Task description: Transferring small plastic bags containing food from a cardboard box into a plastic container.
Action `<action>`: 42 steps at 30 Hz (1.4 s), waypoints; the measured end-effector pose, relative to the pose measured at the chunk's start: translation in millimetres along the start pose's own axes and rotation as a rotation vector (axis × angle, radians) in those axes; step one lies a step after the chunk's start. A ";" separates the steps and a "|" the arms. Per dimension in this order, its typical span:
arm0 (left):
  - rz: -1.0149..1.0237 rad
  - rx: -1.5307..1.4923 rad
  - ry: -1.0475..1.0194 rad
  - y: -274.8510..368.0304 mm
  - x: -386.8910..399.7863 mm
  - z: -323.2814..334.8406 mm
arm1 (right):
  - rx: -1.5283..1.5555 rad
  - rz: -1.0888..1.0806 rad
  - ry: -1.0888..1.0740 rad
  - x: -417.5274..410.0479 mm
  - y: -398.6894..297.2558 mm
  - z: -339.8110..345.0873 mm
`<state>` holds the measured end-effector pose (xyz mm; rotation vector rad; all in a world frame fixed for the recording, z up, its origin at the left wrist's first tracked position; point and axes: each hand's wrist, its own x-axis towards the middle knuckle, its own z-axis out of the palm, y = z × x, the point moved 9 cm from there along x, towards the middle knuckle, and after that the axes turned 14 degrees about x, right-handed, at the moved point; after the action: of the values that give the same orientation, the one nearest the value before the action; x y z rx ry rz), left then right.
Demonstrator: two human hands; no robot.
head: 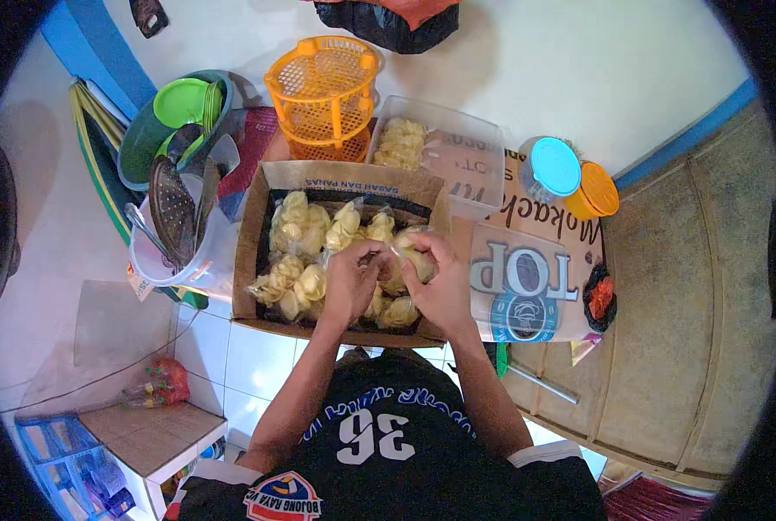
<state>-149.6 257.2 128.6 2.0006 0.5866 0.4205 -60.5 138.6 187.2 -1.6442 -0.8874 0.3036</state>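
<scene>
A clear plastic bag of pale yellow crackers point(418, 255) is between my two hands, above an open cardboard box point(345, 173). My right hand point(441, 279) curls around the bag's side, with thumb and fingers against it. At the bag's left end, my left hand point(356, 277) has its fingertips drawn together on what looks like the gathered plastic; the exact grip is partly hidden. Inside the box lie several similar bags of crackers point(298, 225), side by side. My hands and forearms cover part of the box's lower right.
Behind the box stand an orange plastic rack point(322, 91) and a clear container point(472, 156) partly filled with crackers. To the left are a white bucket point(215, 244) of utensils and a green basin point(130, 153) with plates. Jars with blue point(555, 167) and orange lids point(600, 189) stand right.
</scene>
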 end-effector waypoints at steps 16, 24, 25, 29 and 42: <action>-0.401 -0.728 0.149 -38.3 -3.4 -3.7 | -0.115 0.002 -0.095 11.0 9.5 2.7; 0.341 0.326 0.313 57.6 12.8 -52.1 | -0.102 0.096 -0.161 25.9 24.4 -6.6; 0.324 0.343 0.195 58.4 18.6 -42.4 | -0.112 0.113 -0.202 28.6 25.3 -5.6; 0.376 0.368 0.058 46.3 43.8 -26.8 | -0.038 0.084 -0.193 47.7 19.7 -13.7; 0.383 0.518 0.223 50.5 165.1 -17.8 | -0.261 -0.112 -0.053 154.2 55.5 -44.3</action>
<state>-11.3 342.4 189.7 2.5976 0.4777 0.7948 93.0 211.1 188.8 -1.8235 -1.0912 0.1596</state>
